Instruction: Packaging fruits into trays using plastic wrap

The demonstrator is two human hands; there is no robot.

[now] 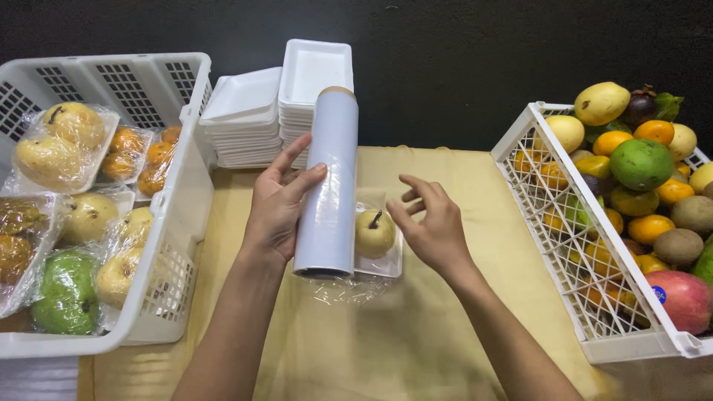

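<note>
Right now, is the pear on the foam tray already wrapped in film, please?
Partly, it seems: film from the roll lies across the pear, loose at the tray's near edge.

Left hand (276,208) grips cling-film roll (327,186) mid-table (416,341), over a foam tray (386,263) holding a yellow pear (373,234). Right hand (433,226) hovers open beside pear. White fruit baskets at left edge (174,245) and right edge (549,223).

Two baskets (189,186), two tray stacks (249,119), one film roll (328,186).
</note>
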